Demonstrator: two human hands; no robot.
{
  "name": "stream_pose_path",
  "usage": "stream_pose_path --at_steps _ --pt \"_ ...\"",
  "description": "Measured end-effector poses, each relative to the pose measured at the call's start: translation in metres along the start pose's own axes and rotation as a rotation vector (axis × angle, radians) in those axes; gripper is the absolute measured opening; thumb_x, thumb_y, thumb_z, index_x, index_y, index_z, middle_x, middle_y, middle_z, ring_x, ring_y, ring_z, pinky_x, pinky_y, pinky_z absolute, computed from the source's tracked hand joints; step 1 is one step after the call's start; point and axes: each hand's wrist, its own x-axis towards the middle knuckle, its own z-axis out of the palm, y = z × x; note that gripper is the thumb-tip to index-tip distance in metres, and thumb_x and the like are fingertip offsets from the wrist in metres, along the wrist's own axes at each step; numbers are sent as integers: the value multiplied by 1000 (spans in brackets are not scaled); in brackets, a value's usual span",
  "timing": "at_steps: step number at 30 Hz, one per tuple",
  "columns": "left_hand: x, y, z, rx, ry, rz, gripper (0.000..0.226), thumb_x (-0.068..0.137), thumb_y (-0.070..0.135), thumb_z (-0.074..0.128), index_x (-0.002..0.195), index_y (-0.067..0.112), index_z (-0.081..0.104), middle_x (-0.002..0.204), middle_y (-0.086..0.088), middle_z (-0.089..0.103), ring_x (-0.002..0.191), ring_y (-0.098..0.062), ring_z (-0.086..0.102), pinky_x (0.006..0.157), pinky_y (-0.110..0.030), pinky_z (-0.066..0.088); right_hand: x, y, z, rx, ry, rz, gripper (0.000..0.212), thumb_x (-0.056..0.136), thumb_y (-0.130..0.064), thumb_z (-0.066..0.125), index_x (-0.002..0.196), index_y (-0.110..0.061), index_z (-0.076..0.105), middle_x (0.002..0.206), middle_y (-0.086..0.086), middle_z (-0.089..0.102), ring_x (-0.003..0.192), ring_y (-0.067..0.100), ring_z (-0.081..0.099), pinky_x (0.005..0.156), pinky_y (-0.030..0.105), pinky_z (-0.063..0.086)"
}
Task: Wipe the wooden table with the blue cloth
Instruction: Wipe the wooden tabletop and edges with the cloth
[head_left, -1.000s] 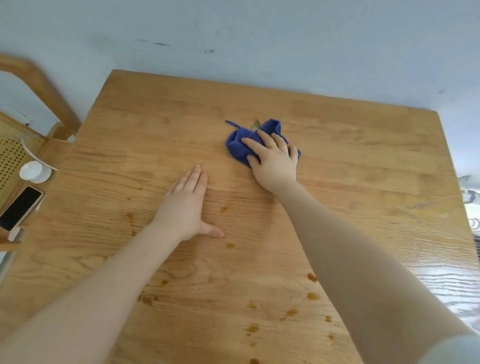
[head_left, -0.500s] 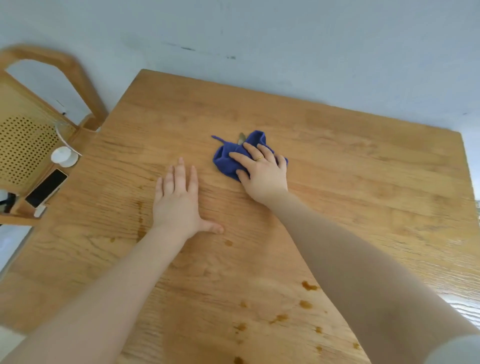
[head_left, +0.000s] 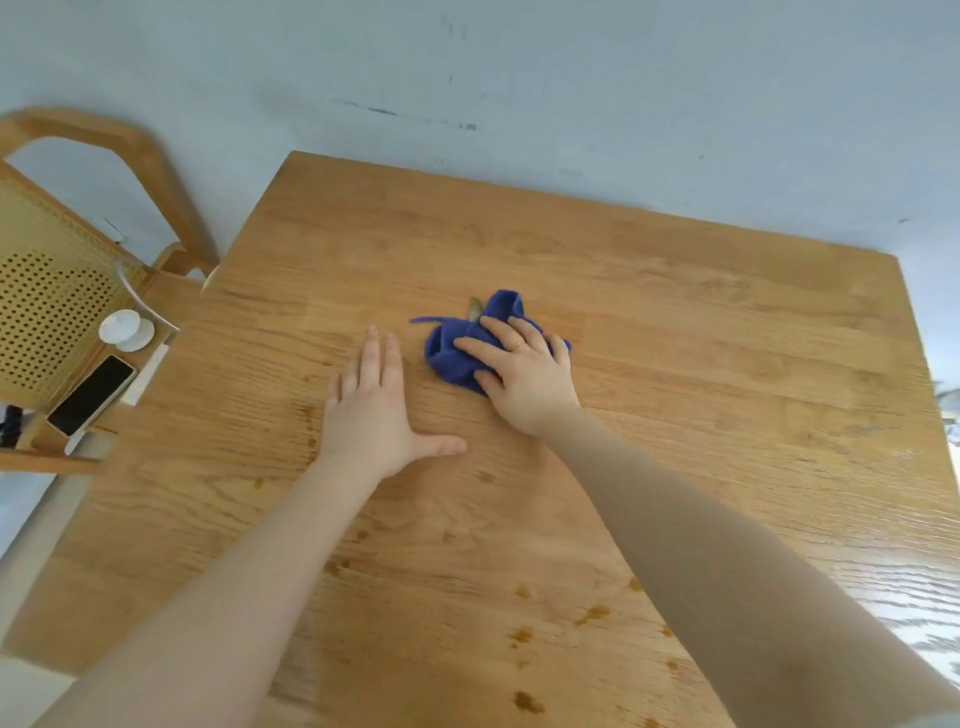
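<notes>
A crumpled blue cloth lies near the middle of the wooden table. My right hand presses down on the cloth, fingers spread over it, with a ring on one finger. My left hand rests flat on the bare wood just left of the cloth, fingers together and thumb out, holding nothing. Several small brown stains dot the near part of the table, between and beside my forearms.
A wooden chair with a perforated back stands at the table's left edge. On its seat lie a phone and a white round object. A pale blue wall runs behind the table's far edge.
My right hand and the cloth have slid leftward across the table, closer to my left hand. The view has shifted, so more of the chair shows at left.
</notes>
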Motion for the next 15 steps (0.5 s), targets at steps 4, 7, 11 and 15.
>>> stream_pose_path --at_steps 4,7,11,15 --pt "4 -40 -18 -46 -23 22 134 55 75 65 149 17 -9 156 -3 -19 145 -25 -3 117 -40 4 13 -21 6 -28 93 231 41 97 -33 35 137 -44 36 154 -3 23 142 26 12 113 50 4" --pt "9 -62 -26 4 -62 86 134 54 75 66 149 18 -10 156 -1 -20 145 -26 -4 117 -40 4 -12 -47 21 -37 135 175 41 95 -29 40 135 -40 41 152 2 29 140 32 18 112 53 7" --pt "21 -83 -32 34 -95 157 129 58 71 67 150 19 -7 156 -2 -21 145 -26 -3 117 -40 5 -35 -72 35 -28 63 22 43 90 -33 34 130 -38 49 145 4 42 135 35 33 106 58 18" --pt "33 -103 -36 33 -117 167 119 65 67 66 150 22 -3 156 -1 -20 145 -27 -2 117 -41 6 -18 -58 27 -40 55 4 48 88 -41 25 130 -42 48 146 -1 40 135 30 32 104 53 21"
